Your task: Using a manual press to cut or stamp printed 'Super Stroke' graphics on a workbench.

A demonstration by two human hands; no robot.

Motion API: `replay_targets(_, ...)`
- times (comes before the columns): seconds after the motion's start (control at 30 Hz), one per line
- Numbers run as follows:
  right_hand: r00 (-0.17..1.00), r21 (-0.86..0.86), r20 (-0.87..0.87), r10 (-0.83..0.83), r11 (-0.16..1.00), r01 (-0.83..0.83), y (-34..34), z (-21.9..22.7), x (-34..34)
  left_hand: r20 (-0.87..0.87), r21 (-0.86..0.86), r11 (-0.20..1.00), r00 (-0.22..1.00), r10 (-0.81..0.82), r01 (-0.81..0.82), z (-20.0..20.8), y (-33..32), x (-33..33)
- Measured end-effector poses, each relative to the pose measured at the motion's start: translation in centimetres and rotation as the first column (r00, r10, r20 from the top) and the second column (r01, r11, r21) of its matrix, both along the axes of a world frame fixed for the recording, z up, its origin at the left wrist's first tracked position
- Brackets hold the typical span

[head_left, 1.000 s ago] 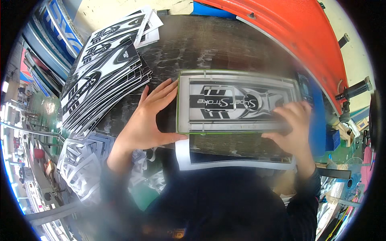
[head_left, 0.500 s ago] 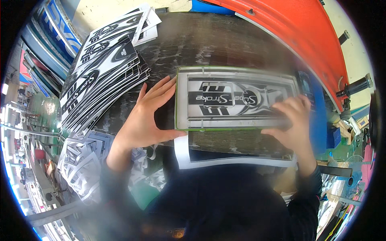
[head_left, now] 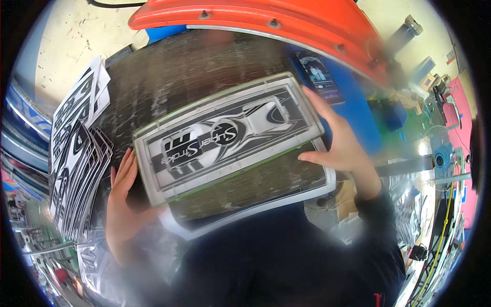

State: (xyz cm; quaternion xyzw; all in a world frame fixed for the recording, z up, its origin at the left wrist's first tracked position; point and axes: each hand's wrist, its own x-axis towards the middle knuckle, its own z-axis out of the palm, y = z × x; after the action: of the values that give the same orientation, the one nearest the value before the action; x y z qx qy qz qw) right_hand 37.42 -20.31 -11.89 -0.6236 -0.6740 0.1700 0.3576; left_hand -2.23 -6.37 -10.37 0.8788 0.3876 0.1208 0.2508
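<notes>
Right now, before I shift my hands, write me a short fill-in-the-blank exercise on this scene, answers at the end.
1. The clear frame lies between the left hand and the ____ hand.
2. In the picture, the fanned printed sheets lie to the frame's ____.
3. The phone-like device rests on a ____ surface.

Missing words: right; left; blue.

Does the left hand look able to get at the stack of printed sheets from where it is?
Likely yes: the stack of printed sheets lies just left of the left hand, with only tabletop showing between them.
</notes>
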Motion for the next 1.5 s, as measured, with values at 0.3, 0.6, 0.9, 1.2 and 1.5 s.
replay_targets(0.3, 0.995, 0.057, -0.099, 0.035, 0.998, -0.029, 0.4, -1.7, 0.8, 0.068, -0.031, 0.999, 0.997, 0.044, -0.042, -0.1, 0.0, 0.5)
replay_targets(0.6, 0.993, 0.091, -0.103, 0.056, 0.995, -0.047, 0.4, -1.9, 0.9, 0.11, -0.058, 0.998, 0.993, 0.042, -0.036, -0.1, 0.0, 0.6)
replay_targets(0.9, 0.992, 0.099, -0.11, 0.067, 0.994, -0.056, 0.5, -2.0, 0.9, 0.118, -0.065, 0.997, 0.992, 0.04, -0.033, 0.0, -0.1, 0.5)
replay_targets(1.2, 0.994, 0.093, -0.093, 0.066, 0.994, -0.057, 0.5, -2.0, 1.0, 0.132, -0.052, 0.999, 0.991, 0.018, -0.011, -0.3, 0.1, 0.4)
replay_targets(1.5, 0.994, 0.068, -0.091, 0.058, 0.996, -0.051, 0.5, -1.3, 0.7, 0.112, -0.021, 0.999, 0.993, 0.044, -0.042, -0.3, -0.1, 0.5)
